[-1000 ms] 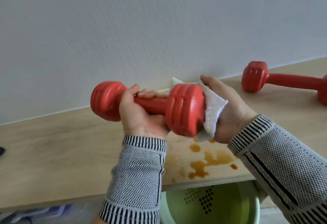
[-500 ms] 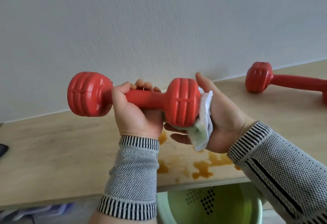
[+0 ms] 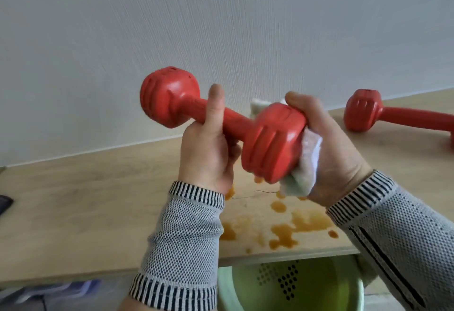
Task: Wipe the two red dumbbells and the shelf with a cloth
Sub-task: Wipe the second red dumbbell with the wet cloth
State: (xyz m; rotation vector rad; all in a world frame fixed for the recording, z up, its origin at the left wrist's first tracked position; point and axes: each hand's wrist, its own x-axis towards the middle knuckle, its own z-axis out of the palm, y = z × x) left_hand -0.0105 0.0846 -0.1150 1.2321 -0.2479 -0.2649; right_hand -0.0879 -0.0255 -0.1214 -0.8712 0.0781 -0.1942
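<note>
Red plastic fills the middle of the view: one dumbbell [image 3: 221, 126] is held up in the air above the shelf [image 3: 86, 202], tilted so its far-left head sits higher than its near-right head. The left hand [image 3: 208, 153] grips the handle, fingers curled round it with the thumb lying up along the bar. The right hand [image 3: 329, 153] holds a white cloth [image 3: 302, 165] cupped against the end face of the near-right head, its fingers clamped over the cloth and the top of that head; a bit of cloth also shows behind the head.

A second dumbbell [image 3: 383, 116] lies on the shelf at the far right, well apart from both hands, and nothing shows whether it has been wiped. Brown spill stains [image 3: 294, 227] are spread over the near edge of the shelf, right below the raised dumbbell, and look wet and untouched. Below the shelf edge stands a green perforated basket [image 3: 294, 286].

As a judgement, the task is at an early stage: the first dumbbell is being cleaned at one end, with its handle and far head possibly still to do. The other dumbbell and the stained shelf remain, and the shelf looks like the biggest job left.
</note>
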